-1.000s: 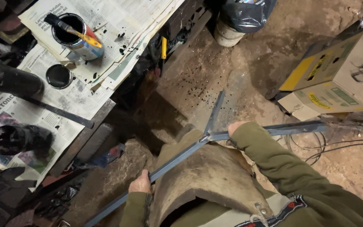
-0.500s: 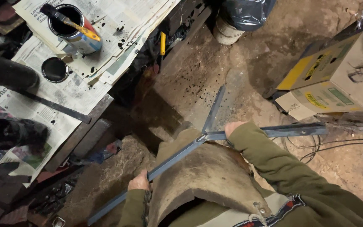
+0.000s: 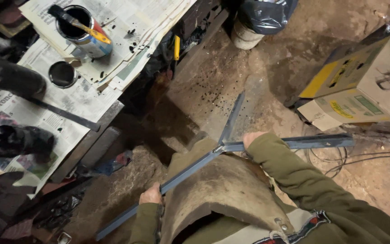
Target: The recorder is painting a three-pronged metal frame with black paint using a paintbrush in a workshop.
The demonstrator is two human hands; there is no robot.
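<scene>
Two hands on one workpiece: my left hand point(image 3: 150, 195) closes around the lower end of the grey metal frame point(image 3: 224, 145), my right hand point(image 3: 252, 139) grips beside its welded joint, across my lap. Frame looks unpainted; paint can point(image 3: 83, 30) with brush point(image 3: 75, 22) waits at the workbench point(image 3: 84, 97) far edge.

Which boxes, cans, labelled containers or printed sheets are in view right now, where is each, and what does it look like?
Cardboard box: right, on the dirt floor; tan, yellow and green printed patches, lying tilted.
Paint can: top left, on the newspapers; round, open, dark paint inside, colourful label, brush resting in it.
Can lid: just below the can; round, dark.
Newspapers: spread over the left bench; white printed sheets with black spatters.
Bucket: top centre; pale, lined with a black bag.
</scene>
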